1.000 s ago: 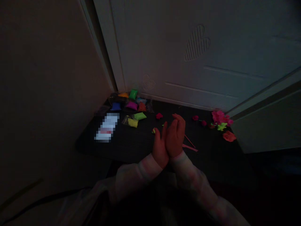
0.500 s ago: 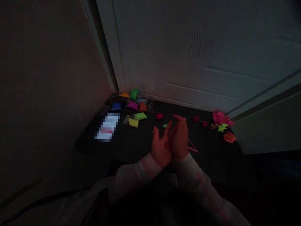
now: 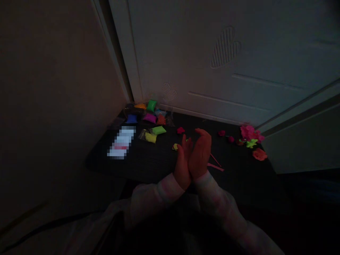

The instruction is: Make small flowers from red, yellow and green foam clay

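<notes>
In dim light my left hand (image 3: 182,166) and my right hand (image 3: 200,152) are pressed palm to palm, fingers pointing up, above a dark table (image 3: 148,163). Whatever lies between the palms is hidden. Just beyond the fingertips a small yellow piece (image 3: 175,146) lies on the table, and a red lump (image 3: 180,130) sits a little farther back. Thin pink strips (image 3: 215,165) lie right of my right hand.
Several bright clay packets (image 3: 150,118) are piled at the table's back left corner, with a green packet (image 3: 158,130) and a yellow one (image 3: 150,137) nearer. A blurred paper (image 3: 120,142) lies left. Pink flower shapes (image 3: 249,134) and an orange piece (image 3: 259,154) sit right. A white door (image 3: 225,71) stands behind.
Half a second ago the palms had parted slightly, left fingers tilted away, a small reddish spot showing on the left palm. They have closed flat together again.
</notes>
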The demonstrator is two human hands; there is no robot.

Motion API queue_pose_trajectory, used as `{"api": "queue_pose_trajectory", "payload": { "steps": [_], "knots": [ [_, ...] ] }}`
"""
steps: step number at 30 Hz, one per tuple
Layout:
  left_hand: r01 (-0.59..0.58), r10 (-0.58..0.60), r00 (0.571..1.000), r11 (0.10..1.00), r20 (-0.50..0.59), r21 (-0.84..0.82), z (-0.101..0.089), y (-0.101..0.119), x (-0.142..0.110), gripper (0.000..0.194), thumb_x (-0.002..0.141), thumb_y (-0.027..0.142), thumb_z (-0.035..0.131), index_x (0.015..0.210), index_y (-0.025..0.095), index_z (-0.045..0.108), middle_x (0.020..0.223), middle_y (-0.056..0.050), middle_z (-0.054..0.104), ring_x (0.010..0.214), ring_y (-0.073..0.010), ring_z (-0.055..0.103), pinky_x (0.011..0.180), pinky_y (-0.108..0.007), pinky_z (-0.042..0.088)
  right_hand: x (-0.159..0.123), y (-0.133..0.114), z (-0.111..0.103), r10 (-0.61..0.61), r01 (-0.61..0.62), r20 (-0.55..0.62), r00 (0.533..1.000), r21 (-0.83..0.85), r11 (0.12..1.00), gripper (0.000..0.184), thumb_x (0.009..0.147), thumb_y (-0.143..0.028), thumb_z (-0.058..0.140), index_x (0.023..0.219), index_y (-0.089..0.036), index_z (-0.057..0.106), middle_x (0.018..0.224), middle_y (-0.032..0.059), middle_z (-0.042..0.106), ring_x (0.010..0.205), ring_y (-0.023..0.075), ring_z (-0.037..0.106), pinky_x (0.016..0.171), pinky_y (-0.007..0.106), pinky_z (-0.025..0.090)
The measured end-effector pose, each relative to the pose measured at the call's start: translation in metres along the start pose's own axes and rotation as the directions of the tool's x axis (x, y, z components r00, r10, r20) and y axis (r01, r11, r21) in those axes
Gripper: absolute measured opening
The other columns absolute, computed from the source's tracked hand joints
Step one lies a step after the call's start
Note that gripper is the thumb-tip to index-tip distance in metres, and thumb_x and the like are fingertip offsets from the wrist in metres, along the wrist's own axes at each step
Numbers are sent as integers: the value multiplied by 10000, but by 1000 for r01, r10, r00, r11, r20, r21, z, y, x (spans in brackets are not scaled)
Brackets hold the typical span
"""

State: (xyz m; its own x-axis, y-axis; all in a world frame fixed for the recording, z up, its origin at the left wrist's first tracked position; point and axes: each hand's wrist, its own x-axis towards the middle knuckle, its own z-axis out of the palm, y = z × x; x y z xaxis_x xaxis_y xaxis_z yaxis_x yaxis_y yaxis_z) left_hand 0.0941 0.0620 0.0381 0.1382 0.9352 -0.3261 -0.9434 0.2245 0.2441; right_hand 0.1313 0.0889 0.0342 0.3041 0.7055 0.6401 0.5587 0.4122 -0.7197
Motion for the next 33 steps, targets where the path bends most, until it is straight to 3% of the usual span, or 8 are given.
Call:
{"api": "queue_pose_trajectory", "payload": {
  "steps": [8,12,15,19,23,25,28,33],
  "knots": [
    [11,-11,1000,1000,17,7,7,1,-4,452,885,383,185,1226,207,423,1298,-12,437,1237,-125,323,1001,-230,272,0,-1,-1,47,-48,36,998,11,999,319,875,-277,215,951,-168,505,971,74,525,963,153,476,873,373,364],
    [168,-165,983,985,74,-27,7,7,-3,546,843,501,196,1234,190,418,1248,-48,489,1215,-193,363,989,-311,305,3,2,0,162,-167,77,984,67,984,352,864,-358,239,926,-153,519,963,79,525,964,162,477,887,373,352],
    [295,-285,947,954,148,-50,5,15,-1,616,789,597,211,1238,224,407,1230,-61,503,1175,-243,410,965,-390,328,8,4,-3,260,-269,100,960,100,958,414,868,-404,194,951,-159,517,833,52,546,842,162,537,764,356,423],
    [283,-268,943,958,199,-50,3,24,0,600,759,624,263,1186,252,462,1195,-63,525,1155,-219,430,939,-360,351,13,5,-21,399,-409,91,912,172,896,398,862,-417,248,969,-169,539,900,60,560,869,166,542,739,343,433],
    [182,-178,962,983,209,-2,7,31,-4,582,764,626,251,1160,270,485,1216,-25,510,1229,-167,330,986,-292,278,0,-3,-47,156,-188,243,957,113,976,224,806,-322,457,969,-224,576,1041,50,527,1020,177,479,866,374,390],
    [154,-157,958,988,238,32,10,34,-7,584,776,620,214,1177,278,467,1234,-7,496,1251,-146,290,1018,-281,210,-10,-10,-57,16,-60,415,910,92,994,251,792,-269,496,1035,-253,555,1080,51,517,1038,175,470,856,362,409],
    [130,-150,952,987,266,90,14,37,-11,583,797,601,154,1225,296,407,1248,4,483,1253,-134,286,1039,-291,135,-21,-19,-61,-82,72,481,873,38,997,331,777,-218,526,1106,-253,515,1107,64,516,1054,182,463,887,380,390],
    [85,-122,959,985,256,152,14,38,-9,590,784,621,149,1231,317,386,1253,4,475,1238,-146,308,1014,-312,183,-24,-23,-56,-2,-69,485,874,129,989,158,748,-190,569,901,-232,571,959,33,578,945,166,534,861,360,411]
  ]
}}
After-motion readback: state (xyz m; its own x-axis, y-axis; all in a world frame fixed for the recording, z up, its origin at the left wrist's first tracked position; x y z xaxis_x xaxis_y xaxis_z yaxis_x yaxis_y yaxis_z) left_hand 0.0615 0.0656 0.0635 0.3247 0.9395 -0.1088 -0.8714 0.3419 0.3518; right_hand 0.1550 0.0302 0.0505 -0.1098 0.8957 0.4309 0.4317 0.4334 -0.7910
